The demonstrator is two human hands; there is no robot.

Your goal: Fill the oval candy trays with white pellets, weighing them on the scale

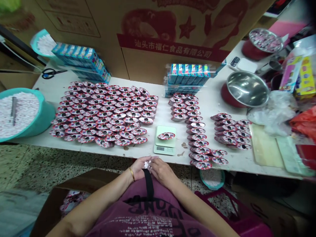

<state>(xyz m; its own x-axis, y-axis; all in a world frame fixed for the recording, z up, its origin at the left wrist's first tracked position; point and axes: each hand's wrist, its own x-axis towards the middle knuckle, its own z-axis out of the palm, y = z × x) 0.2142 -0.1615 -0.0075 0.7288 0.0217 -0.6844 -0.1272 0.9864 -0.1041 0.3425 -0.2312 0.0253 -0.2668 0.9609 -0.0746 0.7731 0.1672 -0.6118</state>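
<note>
Left hand [138, 168]: cupped around some small white pellets [147, 164]
Right hand [162, 169]: fingers bent beside them, can't tell if it's gripping any
Pellets: in the left palm, near the long white table [161, 113]
Pale green rectangular scale [165, 144]: got 1 red-and-white oval-topped container [166, 136] on it

Long white table [161, 110], large printed carton [138, 39] along its far side.
Floor [22, 168]: speckled tiles, dark joints visible. Magenta plastic stool [251, 227] partly in view, lower right; deep shadow under table's right end.
</note>
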